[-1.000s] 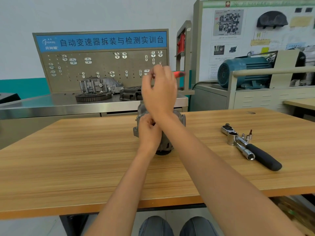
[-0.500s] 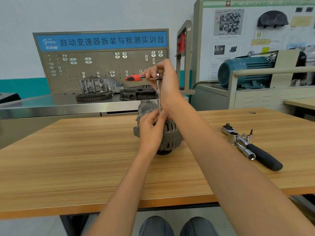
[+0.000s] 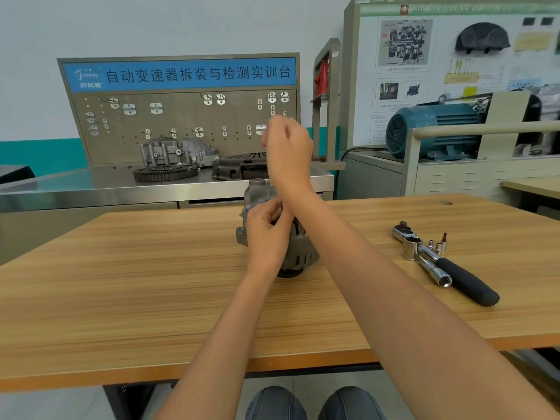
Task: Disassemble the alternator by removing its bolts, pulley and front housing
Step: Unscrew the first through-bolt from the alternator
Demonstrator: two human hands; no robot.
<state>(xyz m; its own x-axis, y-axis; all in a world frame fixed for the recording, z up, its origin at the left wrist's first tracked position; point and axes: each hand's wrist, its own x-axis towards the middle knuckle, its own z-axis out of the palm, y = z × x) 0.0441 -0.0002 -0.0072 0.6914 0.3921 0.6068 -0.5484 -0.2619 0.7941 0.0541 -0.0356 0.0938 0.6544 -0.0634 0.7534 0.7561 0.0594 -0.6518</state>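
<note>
The grey cast-metal alternator (image 3: pixel 298 253) stands on end near the middle of the light wood-grain desk (image 3: pixel 121 286), its dark pulley end down against the surface, presumably so the housing bolts face upward for access. The left hand (image 3: pixel 266 234) rests against the upper housing with fingers curled; its grip is narrow, apparently steadying the unit or guiding something at a bolt, though what it pinches cannot be told. The right hand (image 3: pixel 288 150) is raised above the alternator in a closed fist, back toward the camera; whatever it holds is hidden, so the contents of its grip cannot be told. A chrome ratchet wrench with black handle (image 3: pixel 448 269) lies well apart to the right, small chrome sockets (image 3: pixel 436 245) just beside it. Judgement: bolt removal is under way; pulley and front housing remain fitted.
</note>
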